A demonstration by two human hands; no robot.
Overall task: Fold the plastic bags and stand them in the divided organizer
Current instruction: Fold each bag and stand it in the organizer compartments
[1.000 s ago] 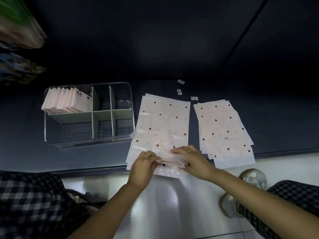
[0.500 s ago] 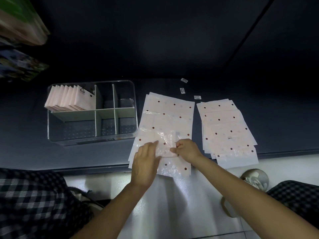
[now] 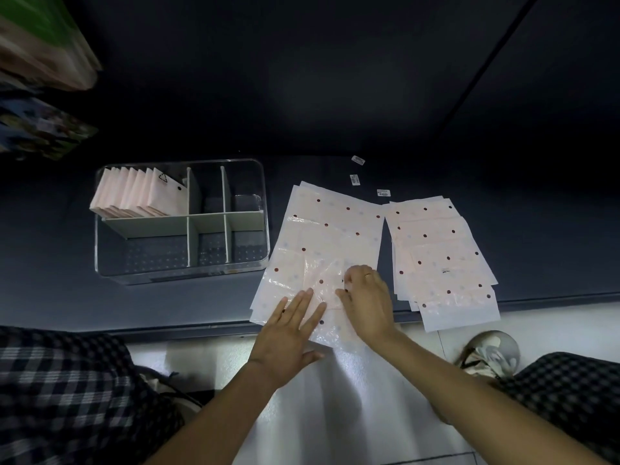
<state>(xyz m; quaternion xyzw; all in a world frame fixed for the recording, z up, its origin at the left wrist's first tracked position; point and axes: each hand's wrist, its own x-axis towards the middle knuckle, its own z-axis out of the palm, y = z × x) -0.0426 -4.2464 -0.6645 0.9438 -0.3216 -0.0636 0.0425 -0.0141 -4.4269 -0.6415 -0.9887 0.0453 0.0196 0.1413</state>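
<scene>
A partly folded plastic bag [image 3: 323, 280] is seen on top of the left pile of flat bags [image 3: 330, 226], near the front edge of the dark surface [image 3: 553, 229]. The bag is pale pink with dark red and light blue dots, and its film looks crinkled. The left hand [image 3: 290, 327] is laid flat on the near part of this bag, with the fingers straight and spread, so nothing is grasped by it; the bag is only pressed down. The right hand [image 3: 367, 298] is placed just beside it, on the right part of the same bag. Its fingers are bent and the fold of the bag appears to be pinched between the thumb and the fingertips, though the exact contact is partly hidden by the hand itself. A ring is seen on one finger of this hand.

A second pile of flat bags [image 3: 443, 256] is lying to the right of the first one, spread a little like a fan, and its nearest bag hangs over the edge of the surface. The clear divided organizer [image 3: 181, 273] stands to the left of both piles, apart from them. A row of folded bags [image 3: 134, 193] is standing upright in its far left compartment; the other compartments hold nothing that can be seen. Three small labels [image 3: 355, 179] are lying on the surface behind the piles. Checked fabric [image 3: 67, 391] is seen at the lower left and lower right corners
</scene>
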